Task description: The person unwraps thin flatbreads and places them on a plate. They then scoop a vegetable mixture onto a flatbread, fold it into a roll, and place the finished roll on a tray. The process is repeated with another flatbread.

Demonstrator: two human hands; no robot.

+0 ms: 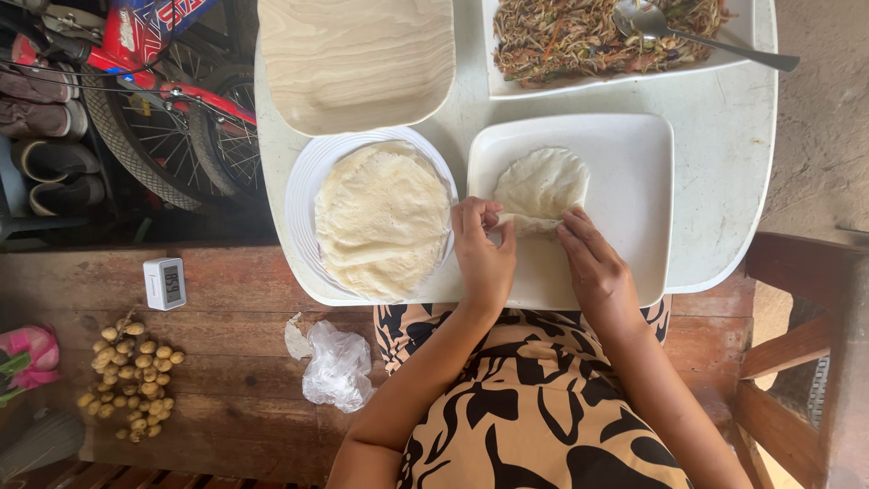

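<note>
A thin pale wrapper lies on a white square plate, its near edge folded over. My left hand pinches the folded edge at its left end. My right hand presses the same fold at its right end. To the left, a round white plate carries a stack of flat wrappers. A white dish at the far side is filled with shredded vegetable filling, and a metal spoon rests in it.
An empty wooden plate sits far left on the white table. On the wooden bench lie a small white timer, a bunch of small tan fruits and a crumpled plastic bag. A red bicycle stands at upper left.
</note>
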